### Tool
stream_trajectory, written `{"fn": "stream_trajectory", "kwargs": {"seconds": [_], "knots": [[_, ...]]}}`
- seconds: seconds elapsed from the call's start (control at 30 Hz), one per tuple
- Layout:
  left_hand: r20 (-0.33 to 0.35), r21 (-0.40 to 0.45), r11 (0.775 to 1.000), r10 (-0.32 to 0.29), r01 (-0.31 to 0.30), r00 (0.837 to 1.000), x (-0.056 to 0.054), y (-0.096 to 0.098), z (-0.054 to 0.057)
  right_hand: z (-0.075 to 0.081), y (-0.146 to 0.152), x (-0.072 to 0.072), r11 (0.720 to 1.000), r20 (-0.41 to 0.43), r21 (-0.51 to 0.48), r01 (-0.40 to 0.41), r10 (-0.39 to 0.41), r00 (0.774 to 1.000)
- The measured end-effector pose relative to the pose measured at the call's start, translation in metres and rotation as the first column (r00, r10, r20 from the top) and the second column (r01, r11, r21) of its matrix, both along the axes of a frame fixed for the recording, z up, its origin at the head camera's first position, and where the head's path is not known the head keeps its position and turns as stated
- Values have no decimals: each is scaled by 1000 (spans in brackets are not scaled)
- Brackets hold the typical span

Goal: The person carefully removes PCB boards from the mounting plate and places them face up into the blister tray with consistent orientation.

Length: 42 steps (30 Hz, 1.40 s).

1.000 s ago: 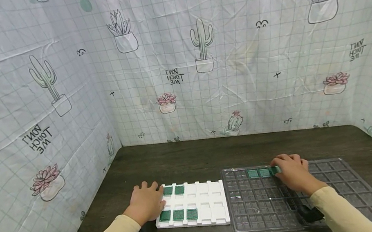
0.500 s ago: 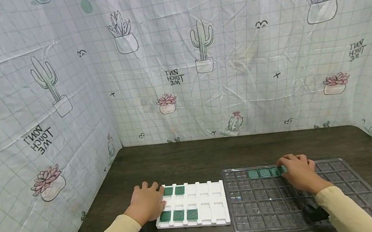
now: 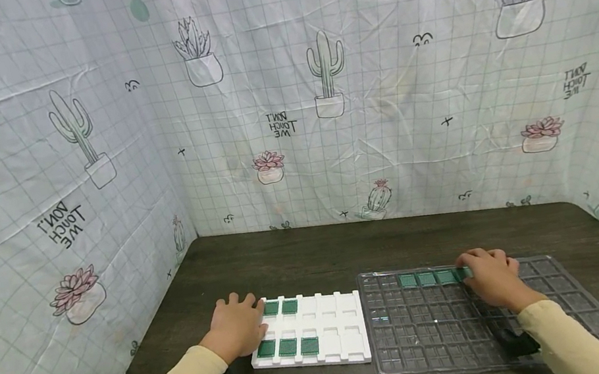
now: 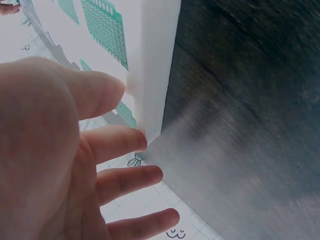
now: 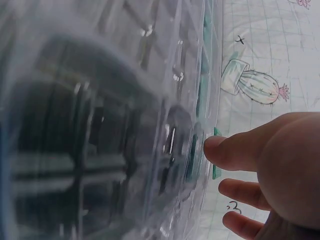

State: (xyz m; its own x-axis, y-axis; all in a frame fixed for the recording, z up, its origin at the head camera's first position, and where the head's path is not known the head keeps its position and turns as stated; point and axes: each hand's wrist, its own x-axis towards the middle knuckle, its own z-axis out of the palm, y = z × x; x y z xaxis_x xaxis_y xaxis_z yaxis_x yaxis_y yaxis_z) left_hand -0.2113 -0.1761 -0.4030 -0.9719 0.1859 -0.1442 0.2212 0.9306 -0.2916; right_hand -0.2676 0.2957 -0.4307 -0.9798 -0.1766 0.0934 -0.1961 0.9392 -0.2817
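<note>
My left hand [image 3: 235, 327] rests on the left end of a white tray [image 3: 351, 342], its fingers mostly straight. In the left wrist view, the thumb [image 4: 102, 92] and forefinger touch the edge of the white tray [image 4: 156, 60]. Green square chips [image 3: 287, 347] sit in that tray: two in the back row, three in the front row. My right hand [image 3: 493, 278] is over the back row of a clear plastic tray [image 3: 414, 327], pinching a green chip [image 5: 216, 170]. To its left, three green chips [image 3: 427, 279] lie in that row.
The two trays lie side by side on a dark wooden table [image 3: 299, 254], nearly touching. A patterned cloth [image 3: 281, 83] hangs behind and at both sides. The clear tray extends right, beneath the right forearm [image 3: 569, 336].
My right hand has shifted right along the clear tray's back row with the pinched chip, and the third chip there now shows fully. My left hand stays put.
</note>
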Motion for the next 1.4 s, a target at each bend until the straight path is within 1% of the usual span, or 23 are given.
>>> {"fn": "stream_trajectory", "kwargs": {"seconds": [0.4,0.67,0.9,1.4], "knots": [[4,0,1000,0,0,1000,-1,-1,0,0,15,1,1000,17,-19,2,-1,1000],[10,1,1000,2,-2,1000,0,-1,2,2,20,-1,999,28,-26,26,-25,999],[13,12,1000,6,-6,1000,0,0,3,3,25,-3,999,34,-22,32,-31,999],[-1,-3,1000,0,0,1000,1,0,1,0,33,-2,998,25,-43,36,-35,999]]}}
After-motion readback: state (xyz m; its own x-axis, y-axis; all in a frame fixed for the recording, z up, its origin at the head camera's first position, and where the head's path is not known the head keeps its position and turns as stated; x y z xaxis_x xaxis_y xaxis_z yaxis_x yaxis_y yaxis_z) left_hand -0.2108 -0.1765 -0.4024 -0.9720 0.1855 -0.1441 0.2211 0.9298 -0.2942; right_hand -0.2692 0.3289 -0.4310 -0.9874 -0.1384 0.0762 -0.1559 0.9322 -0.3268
